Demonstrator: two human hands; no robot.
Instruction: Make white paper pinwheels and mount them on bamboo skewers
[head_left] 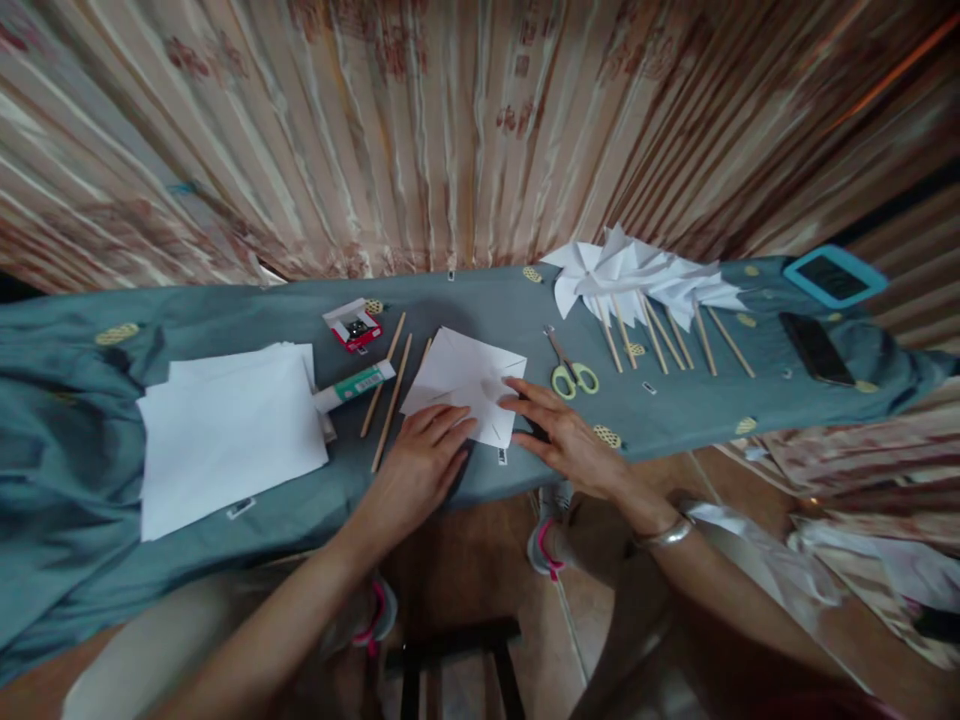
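A white paper square (474,365) with short diagonal lines running in from its corners lies in front of me. The fingers of my left hand (427,462) rest flat on its lower left part. From the right, my right hand (566,437) touches the paper's edge with its fingers spread. Both hands look open, though the left fingertips are partly blurred. Just right of the paper are green-handled scissors (571,375), with their blades pointing away from me. Wooden sticks (391,405) lie to the left of the paper, one partly under it.
A stack of white paper (232,440) lies at the left, with a glue stick (356,386) by its edge. Behind is a small red box (354,328), open. Several paper pinwheels (626,272) on sticks lie at the back right, near a blue-framed tablet (836,277) and a dark phone (816,348).
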